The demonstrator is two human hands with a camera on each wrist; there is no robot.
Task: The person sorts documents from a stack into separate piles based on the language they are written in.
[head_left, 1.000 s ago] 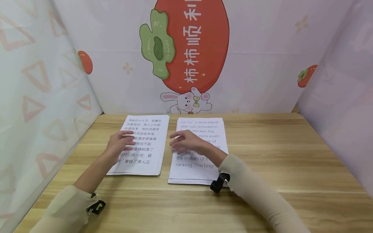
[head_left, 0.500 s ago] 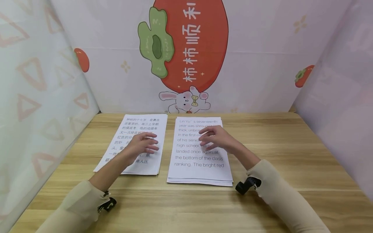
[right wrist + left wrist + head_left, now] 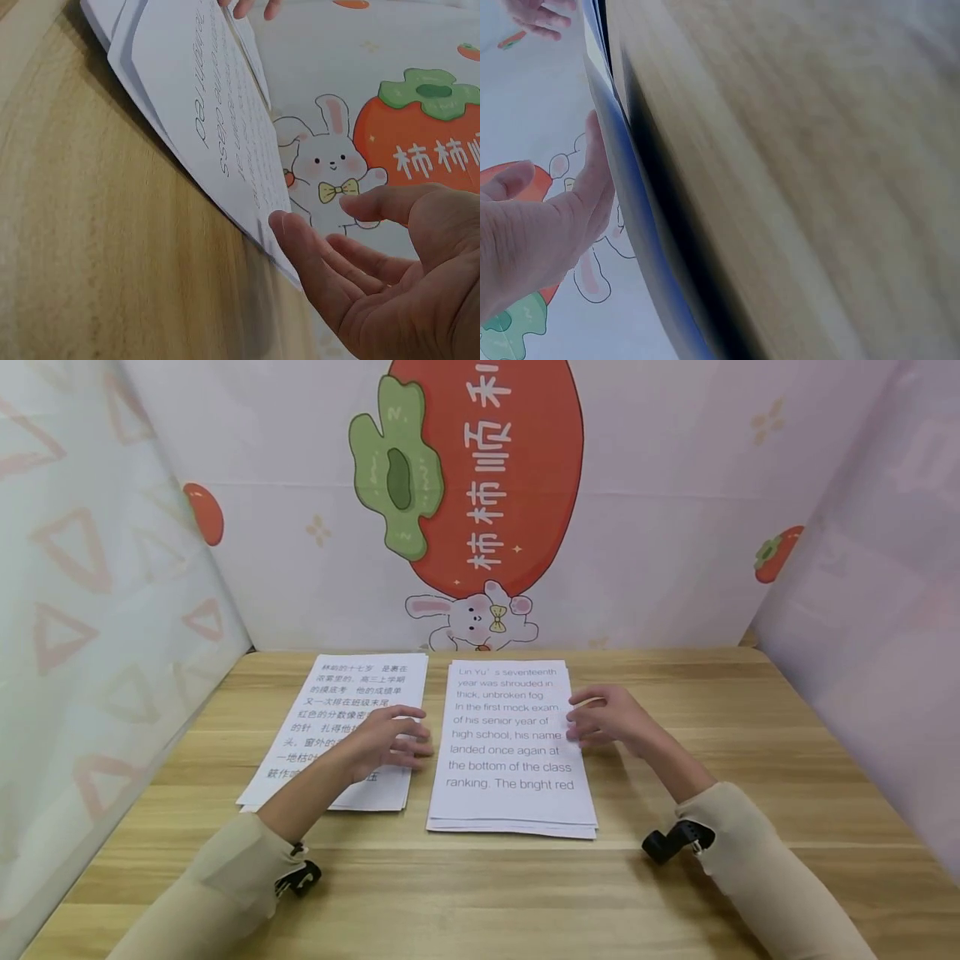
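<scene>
Two paper stacks lie side by side: the left one (image 3: 322,710) has printed Chinese text, the right one (image 3: 510,806) printed English text. My left hand (image 3: 386,743) is over the right part of the Chinese stack, fingers loosely bent and reaching past its right edge. Whether it touches the paper I cannot tell. At the right edge of the English stack is my right hand (image 3: 611,722), thumb and fingers spread apart with nothing between them. In the right wrist view its fingertips come close to the edge of the English sheets (image 3: 195,112).
A wooden table (image 3: 495,902) carries both stacks, with a narrow gap between them. Behind it stands a white backdrop (image 3: 660,527) printed with a persimmon (image 3: 517,460) and a rabbit (image 3: 472,614). White side panels (image 3: 75,652) flank the table.
Both hands have moved right: the left from the Chinese stack's left side to its right edge, the right across the English stack to its right edge. The English text is now uncovered.
</scene>
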